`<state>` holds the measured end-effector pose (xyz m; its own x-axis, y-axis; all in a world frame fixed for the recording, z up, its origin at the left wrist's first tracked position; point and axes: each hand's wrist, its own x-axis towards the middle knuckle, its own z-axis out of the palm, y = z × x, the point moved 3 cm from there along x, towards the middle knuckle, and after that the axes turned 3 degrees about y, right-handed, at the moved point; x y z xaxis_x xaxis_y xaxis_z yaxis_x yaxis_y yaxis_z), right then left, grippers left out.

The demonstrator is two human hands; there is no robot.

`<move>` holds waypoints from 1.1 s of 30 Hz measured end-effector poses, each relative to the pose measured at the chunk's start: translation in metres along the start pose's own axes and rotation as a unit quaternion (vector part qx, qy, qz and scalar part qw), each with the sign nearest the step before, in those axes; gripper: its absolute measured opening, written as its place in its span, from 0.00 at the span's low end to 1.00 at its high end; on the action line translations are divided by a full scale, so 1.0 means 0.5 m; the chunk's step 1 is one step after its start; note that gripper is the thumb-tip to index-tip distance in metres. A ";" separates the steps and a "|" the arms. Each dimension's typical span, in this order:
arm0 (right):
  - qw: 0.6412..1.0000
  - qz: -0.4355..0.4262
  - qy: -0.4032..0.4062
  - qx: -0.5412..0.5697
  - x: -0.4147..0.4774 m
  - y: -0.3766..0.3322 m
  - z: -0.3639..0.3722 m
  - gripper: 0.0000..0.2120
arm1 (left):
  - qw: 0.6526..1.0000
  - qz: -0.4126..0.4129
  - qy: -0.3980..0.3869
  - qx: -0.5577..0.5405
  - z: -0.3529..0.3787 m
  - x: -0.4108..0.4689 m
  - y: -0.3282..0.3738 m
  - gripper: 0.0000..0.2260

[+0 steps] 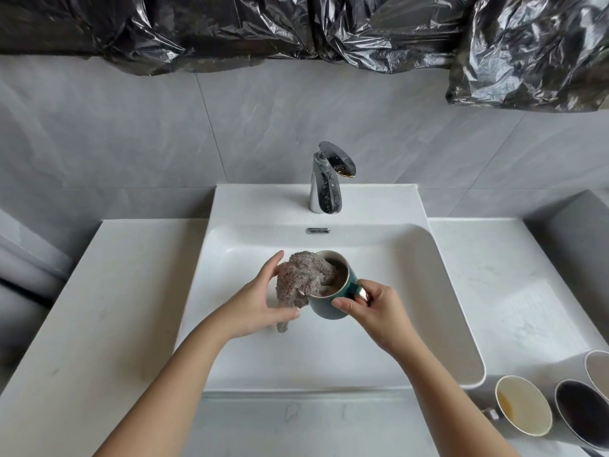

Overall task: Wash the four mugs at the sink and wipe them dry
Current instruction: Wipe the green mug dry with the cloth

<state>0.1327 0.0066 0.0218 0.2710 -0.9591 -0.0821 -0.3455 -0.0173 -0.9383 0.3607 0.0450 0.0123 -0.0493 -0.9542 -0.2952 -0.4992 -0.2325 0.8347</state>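
Over the white sink basin (412, 291) I hold a dark green mug (324, 310), tilted with its mouth facing left and up. My right hand (372, 313) grips it at the handle, thumb on the mug's side. A grey cloth (298, 278) is stuffed partly into the mug and hangs out over its rim. My left hand (260, 300) holds the hanging part of the cloth, thumb beneath and fingers behind it. Three other mugs stand at the counter's lower right: a cream one (524, 410), a black-lined one (583, 413) and a pale one (598, 369) at the frame edge.
A chrome tap (329, 179) stands behind the basin, with no water running. White counter (108, 308) stretches on both sides of the sink. Grey tiled wall behind, with black plastic sheeting (296, 28) hung along the top.
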 end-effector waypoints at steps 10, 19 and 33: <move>0.996 -0.024 0.008 -0.090 0.012 -0.013 -0.003 0.25 | 0.972 0.129 0.196 -0.034 -0.048 -0.006 0.084 0.12; 0.993 -0.017 0.012 -0.118 0.009 -0.006 -0.022 0.25 | 0.985 0.086 -0.073 0.130 0.027 0.051 0.124 0.21; 0.998 0.017 -0.022 -0.054 0.018 0.006 -0.034 0.22 | 0.854 0.379 0.038 0.354 0.005 0.022 0.091 0.20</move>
<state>0.1187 -0.0070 0.0243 0.2968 -0.9460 -0.1301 -0.4500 -0.0184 -0.8929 0.3352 0.0246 0.0457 -0.5473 -0.7956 0.2598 -0.7479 0.6042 0.2750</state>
